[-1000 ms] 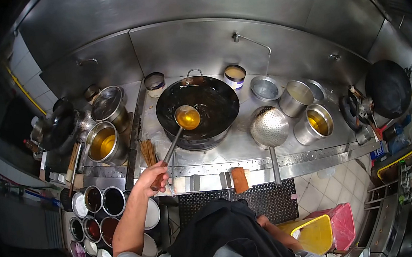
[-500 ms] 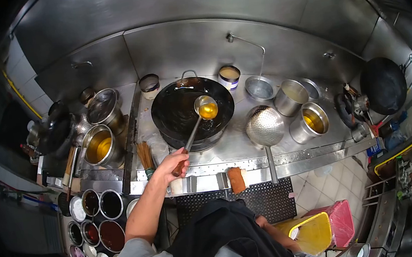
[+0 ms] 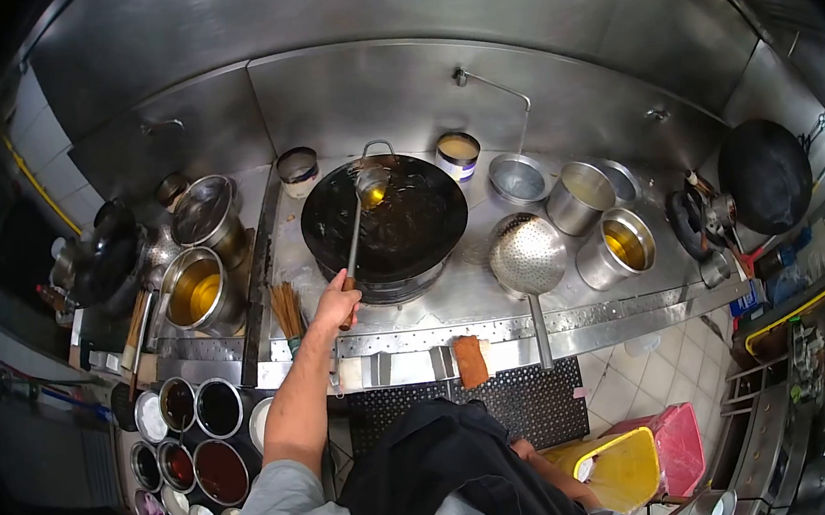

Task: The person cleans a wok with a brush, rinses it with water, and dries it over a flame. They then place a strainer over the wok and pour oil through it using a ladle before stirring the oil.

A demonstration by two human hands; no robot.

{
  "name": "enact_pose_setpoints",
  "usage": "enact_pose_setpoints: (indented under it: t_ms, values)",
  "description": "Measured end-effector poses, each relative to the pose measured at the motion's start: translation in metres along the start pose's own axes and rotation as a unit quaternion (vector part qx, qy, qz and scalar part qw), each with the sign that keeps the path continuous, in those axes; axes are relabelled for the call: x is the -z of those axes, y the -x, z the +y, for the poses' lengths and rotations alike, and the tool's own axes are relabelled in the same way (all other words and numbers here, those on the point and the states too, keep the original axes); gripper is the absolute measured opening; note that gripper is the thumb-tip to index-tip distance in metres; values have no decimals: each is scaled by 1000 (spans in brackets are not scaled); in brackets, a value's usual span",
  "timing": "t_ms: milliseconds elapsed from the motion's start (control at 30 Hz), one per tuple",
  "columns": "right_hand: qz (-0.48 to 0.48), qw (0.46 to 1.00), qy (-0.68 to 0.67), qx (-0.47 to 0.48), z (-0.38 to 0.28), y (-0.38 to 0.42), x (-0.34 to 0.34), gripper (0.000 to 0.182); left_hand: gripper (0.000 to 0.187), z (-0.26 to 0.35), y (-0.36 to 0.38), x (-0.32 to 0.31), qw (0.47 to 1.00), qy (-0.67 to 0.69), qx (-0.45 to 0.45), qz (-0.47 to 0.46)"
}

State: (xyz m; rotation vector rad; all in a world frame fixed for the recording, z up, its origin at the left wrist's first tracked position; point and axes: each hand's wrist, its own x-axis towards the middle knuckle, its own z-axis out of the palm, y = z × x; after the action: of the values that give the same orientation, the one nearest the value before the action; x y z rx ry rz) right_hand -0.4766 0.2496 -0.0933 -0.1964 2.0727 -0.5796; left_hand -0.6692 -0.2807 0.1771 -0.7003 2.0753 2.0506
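My left hand point(image 3: 338, 301) is closed around the wooden handle of a ladle point(image 3: 357, 235). The ladle's bowl holds some yellow oil and is over the back part of a large black wok point(image 3: 417, 207), which has dark, shiny liquid in it. Low beside the dark apron, my right hand point(image 3: 524, 450) shows only in part, and its fingers are too hidden to read. A perforated strainer point(image 3: 527, 257) lies to the right of the wok, its handle reaching over the counter's front edge.
Metal pots of oil stand left point(image 3: 197, 292) and right point(image 3: 622, 245) of the wok. An orange-brown cloth point(image 3: 472, 361) hangs on the front edge. Bowls of sauces point(image 3: 223, 470) sit lower left. A yellow bin point(image 3: 624, 467) and a pink bin point(image 3: 680, 440) stand lower right.
My left hand has moved forward and slightly left with the ladle. The ladle's bowl has shifted from the wok's right side to its back, with less yellow oil visible in it.
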Motion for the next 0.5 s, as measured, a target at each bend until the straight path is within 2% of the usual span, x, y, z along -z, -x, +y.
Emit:
enact_pose_setpoints:
  t_ms: [133,200,267,400,500]
  values:
    - [-46,998,-1,33,-11,3,5,50,81,-1,22,22,999,-21,-4,38]
    - [-25,998,20,-51,21,-31,-15,51,80,0,40,34,999,-25,3,48]
    - [2,999,8,-41,37,-42,-26,50,79,-4,56,46,998,-31,10,48]
    - [39,998,4,-56,25,-39,-22,51,78,-5,93,60,999,7,27,17]
    - [26,999,42,-14,10,-36,-13,50,77,3,122,59,989,127,73,-23]
